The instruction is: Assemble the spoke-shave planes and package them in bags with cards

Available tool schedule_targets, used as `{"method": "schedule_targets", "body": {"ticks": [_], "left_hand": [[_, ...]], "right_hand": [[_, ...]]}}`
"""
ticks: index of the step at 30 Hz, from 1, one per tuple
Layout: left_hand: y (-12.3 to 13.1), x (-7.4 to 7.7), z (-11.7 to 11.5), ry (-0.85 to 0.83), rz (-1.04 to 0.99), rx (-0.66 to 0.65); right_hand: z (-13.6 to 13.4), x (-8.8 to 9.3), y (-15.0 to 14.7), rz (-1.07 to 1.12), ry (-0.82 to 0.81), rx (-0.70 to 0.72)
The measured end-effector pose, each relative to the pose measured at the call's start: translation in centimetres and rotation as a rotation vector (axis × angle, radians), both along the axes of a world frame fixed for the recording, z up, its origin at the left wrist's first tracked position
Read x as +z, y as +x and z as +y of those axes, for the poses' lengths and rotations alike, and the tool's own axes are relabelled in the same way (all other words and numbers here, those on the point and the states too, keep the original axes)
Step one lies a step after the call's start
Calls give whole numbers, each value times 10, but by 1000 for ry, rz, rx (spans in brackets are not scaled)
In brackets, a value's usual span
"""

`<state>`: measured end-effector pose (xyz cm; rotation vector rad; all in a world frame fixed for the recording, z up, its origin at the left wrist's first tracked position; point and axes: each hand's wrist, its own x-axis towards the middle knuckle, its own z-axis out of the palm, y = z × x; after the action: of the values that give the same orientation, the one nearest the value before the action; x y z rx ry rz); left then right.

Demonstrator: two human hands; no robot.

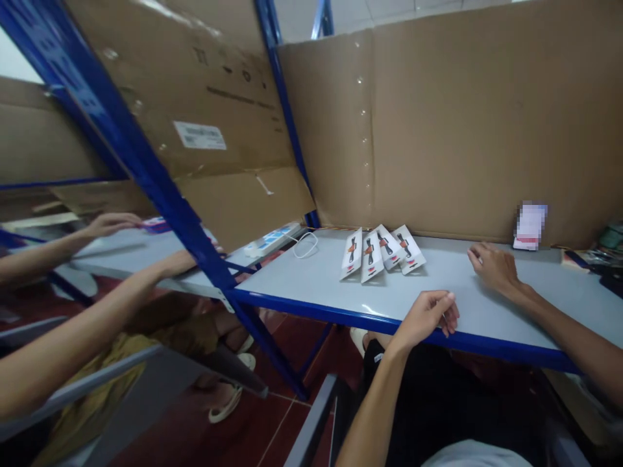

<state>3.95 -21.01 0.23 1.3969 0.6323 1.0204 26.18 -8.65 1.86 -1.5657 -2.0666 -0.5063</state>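
Observation:
My left hand hovers at the blue front edge of the table, its fingers loosely bent with a gap to the thumb. Nothing shows in it. Farther back, my right hand rests on the tabletop with its fingers slightly bent and apart, also holding nothing I can see. Several white cards stand tilted and overlapping to the left of both hands. Each shows a black and orange handled tool whose kind I cannot make out. Neither hand touches them. Behind my right hand, a phone with a blurred screen leans upright against the cardboard.
Cardboard walls close off the back and left of the table. A blue metal post divides it from the neighbouring table, where another person's arms reach in. A power strip with a white cable lies there. Dark items sit far right.

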Motion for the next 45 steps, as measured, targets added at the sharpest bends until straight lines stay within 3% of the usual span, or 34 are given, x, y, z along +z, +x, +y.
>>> {"method": "schedule_targets", "body": {"ticks": [2,5,8,10,13,16,22,27,33,45], "left_hand": [[3,2,5,17,64,28],[11,13,27,161,282,82],[24,29,67,486,641,205],[34,34,98,625,917,316],[48,29,136,734,1231,417],[59,17,157,789,1445,386],[70,1,166,791,1483,411],[66,-8,167,818,1445,449],[63,-10,169,795,1458,430],[61,-10,168,805,1436,440]], "right_hand": [[1,4,-3,10,56,35],[9,1,-3,-54,-117,109],[22,-6,4,-60,-337,167],[30,-11,11,-38,-366,147],[38,-18,17,-75,-324,23],[41,-25,15,-105,-300,-79],[40,-27,6,-100,-257,-115],[36,-29,4,-90,-89,-56],[38,-30,6,-74,-275,23],[38,-29,5,-83,-276,20]]}}
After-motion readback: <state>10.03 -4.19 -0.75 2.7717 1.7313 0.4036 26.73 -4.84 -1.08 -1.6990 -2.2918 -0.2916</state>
